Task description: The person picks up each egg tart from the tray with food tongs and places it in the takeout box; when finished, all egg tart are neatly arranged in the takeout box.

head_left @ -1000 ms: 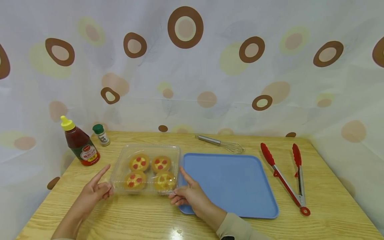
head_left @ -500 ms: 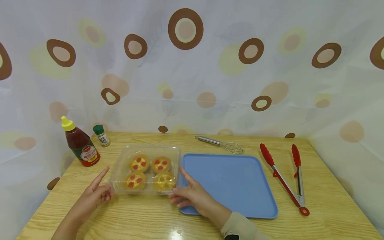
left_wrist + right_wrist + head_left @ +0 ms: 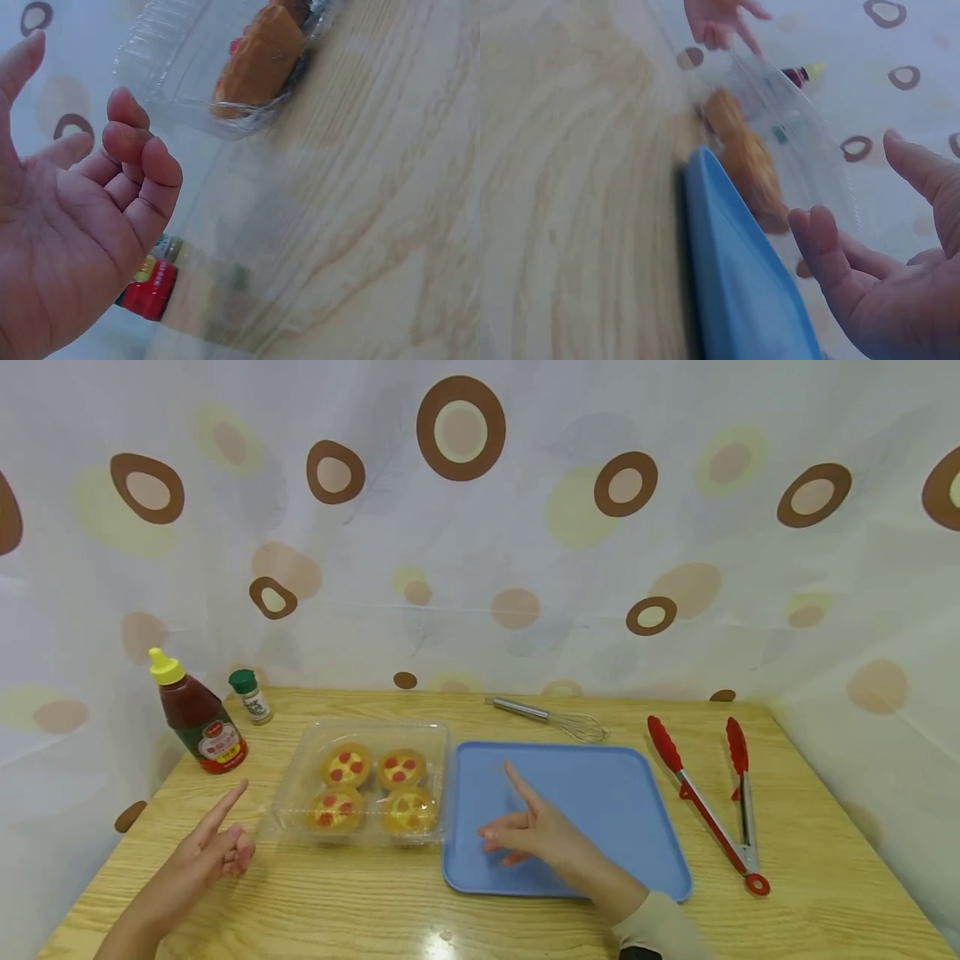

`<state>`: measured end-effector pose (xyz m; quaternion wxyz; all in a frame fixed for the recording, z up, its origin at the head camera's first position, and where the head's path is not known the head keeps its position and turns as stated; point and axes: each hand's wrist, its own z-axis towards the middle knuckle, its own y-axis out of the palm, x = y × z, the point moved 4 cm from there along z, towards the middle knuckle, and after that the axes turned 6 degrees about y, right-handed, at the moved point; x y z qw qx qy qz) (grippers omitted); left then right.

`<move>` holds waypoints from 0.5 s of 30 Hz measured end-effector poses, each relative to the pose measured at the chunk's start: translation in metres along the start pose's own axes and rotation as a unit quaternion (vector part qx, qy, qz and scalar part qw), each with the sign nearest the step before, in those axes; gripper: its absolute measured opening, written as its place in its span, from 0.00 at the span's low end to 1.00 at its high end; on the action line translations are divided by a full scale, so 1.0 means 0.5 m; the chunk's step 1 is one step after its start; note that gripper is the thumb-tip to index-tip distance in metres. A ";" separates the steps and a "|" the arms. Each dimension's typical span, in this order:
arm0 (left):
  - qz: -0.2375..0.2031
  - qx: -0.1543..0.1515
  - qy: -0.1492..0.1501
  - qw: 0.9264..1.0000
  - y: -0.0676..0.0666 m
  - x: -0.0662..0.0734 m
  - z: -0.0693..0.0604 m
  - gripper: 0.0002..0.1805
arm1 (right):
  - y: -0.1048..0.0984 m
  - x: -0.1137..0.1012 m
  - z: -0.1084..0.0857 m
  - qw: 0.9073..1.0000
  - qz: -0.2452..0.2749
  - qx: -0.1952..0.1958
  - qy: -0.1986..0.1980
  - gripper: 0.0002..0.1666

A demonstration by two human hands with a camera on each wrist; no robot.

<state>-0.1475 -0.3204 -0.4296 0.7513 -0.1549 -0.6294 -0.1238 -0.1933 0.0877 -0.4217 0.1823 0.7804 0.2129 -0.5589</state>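
A clear plastic clamshell box (image 3: 378,735) stands on the table with its lid down. Inside it are several small round tarts (image 3: 401,770) with yellow tops, at least some with red pieces. To the left of the box, my left hand (image 3: 198,864) is apart from it, forefinger extended and the other fingers loosely bent around nothing. My right hand (image 3: 543,835) hovers over the blue tray (image 3: 585,777), forefinger extended, holding nothing. In the right wrist view, the tray's edge (image 3: 742,225) lies close below this hand.
At the back left stand a sauce bottle (image 3: 202,718) with a yellow cap and a small green-capped shaker (image 3: 251,697). A whisk (image 3: 551,718) lies behind the tray. Red-tipped tongs (image 3: 712,810) lie spread to its right. A patterned cloth (image 3: 465,543) hangs behind the table.
Both hands have moved away from the box's front corners, the left one to the left and the right one rightward over the tray. The box stays where it was.
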 end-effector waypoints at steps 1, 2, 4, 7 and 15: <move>0.026 0.007 0.000 1.000 -0.002 0.008 -0.002 0.31 | -0.012 -0.004 -0.011 1.000 -0.011 0.005 -0.002 0.59; 0.057 0.017 -0.003 0.998 -0.004 0.017 -0.004 0.31 | -0.025 -0.008 -0.022 1.000 -0.022 0.011 -0.005 0.59; 0.126 0.037 -0.005 0.991 -0.002 0.039 -0.003 0.31 | -0.052 -0.017 -0.046 0.998 -0.052 0.028 -0.013 0.59; 0.223 0.068 0.011 0.973 0.007 0.078 0.004 0.30 | -0.092 -0.039 -0.080 0.991 -0.117 0.065 -0.028 0.60; 0.460 0.116 0.011 0.880 0.063 0.163 0.102 0.32 | -0.178 -0.119 -0.134 0.900 -0.368 0.206 -0.107 0.63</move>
